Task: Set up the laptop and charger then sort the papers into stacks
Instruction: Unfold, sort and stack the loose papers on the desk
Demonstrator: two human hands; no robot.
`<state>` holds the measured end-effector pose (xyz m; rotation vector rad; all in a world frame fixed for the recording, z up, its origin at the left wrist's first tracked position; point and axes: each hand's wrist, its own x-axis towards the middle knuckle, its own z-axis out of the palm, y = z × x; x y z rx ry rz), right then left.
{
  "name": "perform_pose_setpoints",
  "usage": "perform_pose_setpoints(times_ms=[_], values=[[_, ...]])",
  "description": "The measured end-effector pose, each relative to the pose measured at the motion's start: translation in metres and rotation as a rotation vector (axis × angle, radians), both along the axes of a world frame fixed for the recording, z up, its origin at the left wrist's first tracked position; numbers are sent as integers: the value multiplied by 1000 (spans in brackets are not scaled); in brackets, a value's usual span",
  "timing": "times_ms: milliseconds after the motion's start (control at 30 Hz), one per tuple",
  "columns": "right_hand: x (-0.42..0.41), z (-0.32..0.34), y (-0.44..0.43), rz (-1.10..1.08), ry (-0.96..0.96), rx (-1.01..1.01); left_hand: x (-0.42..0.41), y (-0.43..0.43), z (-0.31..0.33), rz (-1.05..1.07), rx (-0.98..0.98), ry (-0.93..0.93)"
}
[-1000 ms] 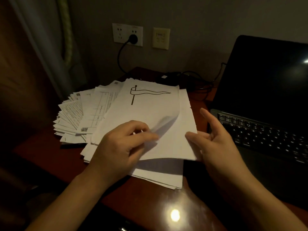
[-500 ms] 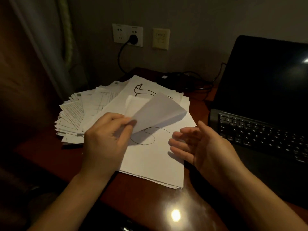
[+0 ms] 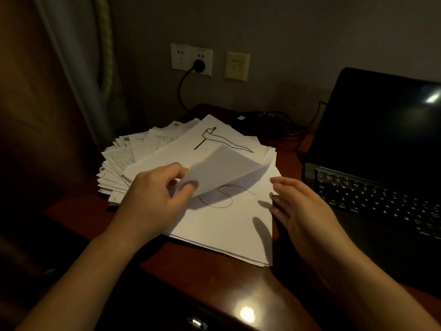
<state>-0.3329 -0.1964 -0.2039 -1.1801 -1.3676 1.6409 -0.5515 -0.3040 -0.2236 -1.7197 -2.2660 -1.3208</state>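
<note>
Dim wooden desk [image 3: 210, 273] holds papers [image 3: 226, 225] beside laptop [image 3: 372, 187].

We see two bare hands, our left hand [image 3: 152, 199] and our right hand [image 3: 303, 211], with nothing worn on either. Behind the left hand our left forearm [image 3: 83, 271] is uncovered to the picture's edge. Behind the right hand our right forearm [image 3: 372, 283] is uncovered too.
</note>
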Motion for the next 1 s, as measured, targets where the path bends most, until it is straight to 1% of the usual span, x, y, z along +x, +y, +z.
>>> perform_pose_setpoints(times_ms=[100, 167, 267, 300, 367, 400, 433, 467, 500, 533, 600, 633, 667, 733, 800, 867, 933, 1000], values=[[0, 10, 2, 2, 113, -160, 7, -5, -9, -19, -33, -41], [2, 13, 4, 42, 63, -184, 12, -6, -17, -25, -26, -63], [7, 12, 6, 204, -58, -171, 19, -5, -20, -45, -26, -95], [7, 12, 4, 272, -136, -120, 22, -5, -20, -56, -29, -93], [8, 10, -2, 364, -337, 75, 28, -4, -21, -84, -19, -94], [8, 10, -4, 340, -404, 169, 30, -4, -21, -98, -10, -107], [8, 10, -5, 278, -428, 233, 32, -4, -20, -119, -7, -130], [9, 9, -3, 212, -389, 241, 33, -5, -19, -146, -10, -155], [10, 8, -2, 151, -293, 180, 34, -6, -18, -173, -13, -177], [10, 8, 0, 104, -163, 78, 34, -7, -17, -194, -17, -192], [11, 6, 3, 67, 41, -101, 32, -9, -15, -225, -46, -194], [12, 5, 3, 88, 64, -141, 31, -9, -14, -247, -66, -195], [14, 4, 3, 138, 35, -144, 31, -9, -14, -269, -85, -192], [15, 3, -1, 275, -107, -82, 35, -10, -13, -291, -112, -179], [16, 6, -4, 327, -200, -4, 39, -10, -13, -274, -81, -176], [16, 9, -1, 253, -186, 60, 42, -8, -15, -238, 23, -170], [19, 10, 4, 143, -139, 112, 45, -5, -17, -234, 110, -70], [22, 7, 6, 73, -91, 133, 49, -3, -20, -309, 92, -6]])
